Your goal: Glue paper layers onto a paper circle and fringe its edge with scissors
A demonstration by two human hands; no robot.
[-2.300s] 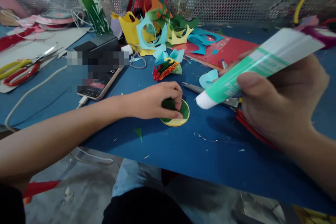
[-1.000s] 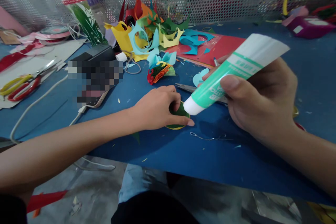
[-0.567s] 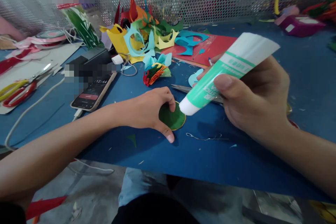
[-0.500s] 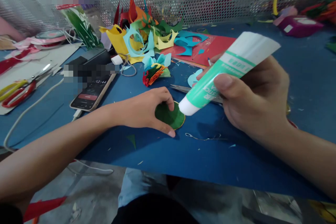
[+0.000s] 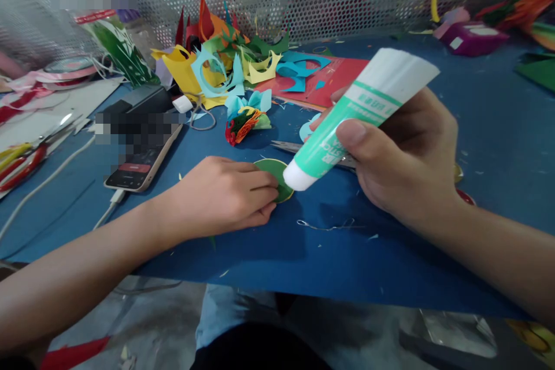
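My right hand (image 5: 399,156) is wrapped around a white and green squeeze tube (image 5: 347,118), thumb along its printed side. The tube tilts so that its white narrow end points down and left, close over a round green paper disc (image 5: 286,188). The disc has a pale yellowish edge. Fingers curled, my left hand (image 5: 234,191) grips the left part of the disc and covers some of it. Behind the tube lie scissors (image 5: 286,146), partly hidden, and a light blue paper piece (image 5: 307,129). A thin twisted wire or thread (image 5: 325,225) rests in front of the tube.
A bunched multicoloured paper piece (image 5: 247,121) sits beyond my left hand. Coloured paper cut-offs (image 5: 217,72) and a red sheet (image 5: 342,81) lie farther back. At left are a plugged-in phone (image 5: 145,159) and red-yellow scissors (image 5: 30,156). A purple box (image 5: 470,39) stands at back right.
My left hand's fingers, spread around the green disc before, have curled in on its left part. The tube stays in my right hand. The whole view has shifted slightly.
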